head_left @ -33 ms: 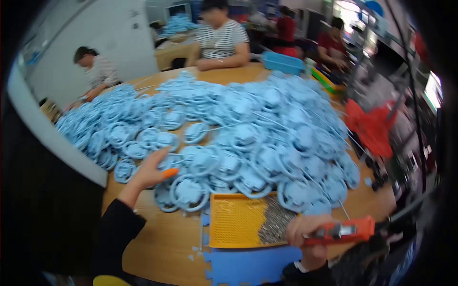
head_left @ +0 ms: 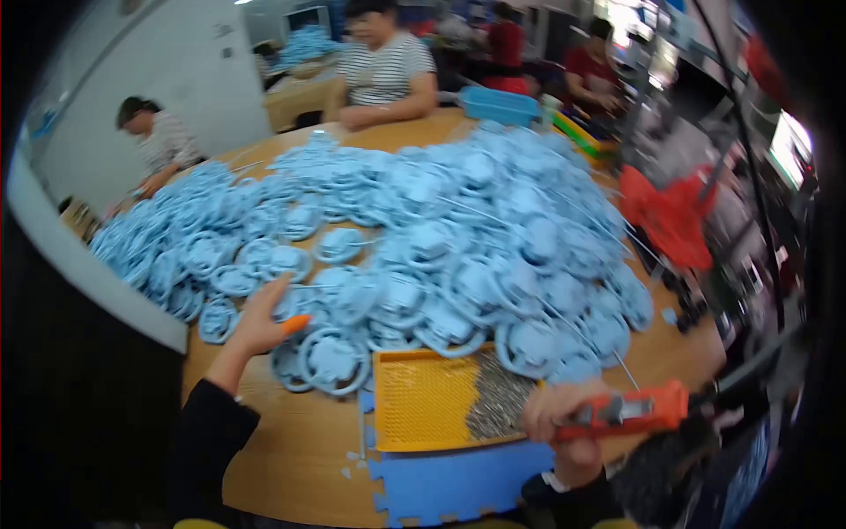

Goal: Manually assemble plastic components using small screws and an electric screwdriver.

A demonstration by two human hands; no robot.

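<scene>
My left hand (head_left: 258, 323) is open at the near left edge of a heap of light-blue round plastic parts (head_left: 423, 242). Its fingers stretch toward the parts, and the thumb wears an orange cover. Whether the fingertips touch a part is too blurred to tell. My right hand (head_left: 561, 414) is closed around an orange-red hand tool (head_left: 630, 411) with a silver-grey section, held over the right end of a yellow tray (head_left: 419, 410). Small metal pieces (head_left: 502, 397), which look like screws, fill the tray's right side. Below my left hand lies a ring-shaped blue part (head_left: 334, 360).
A blue foam mat (head_left: 458, 483) lies under and in front of the tray on the wooden table (head_left: 282, 467). Thin rods stick out of the heap. A blue basket (head_left: 500, 106) stands at the far side, and a red bag (head_left: 668, 216) hangs right. Several people sit beyond the table.
The whole scene sits slightly farther left and higher in the picture. Both hands keep nearly the same places relative to the parts and the tray.
</scene>
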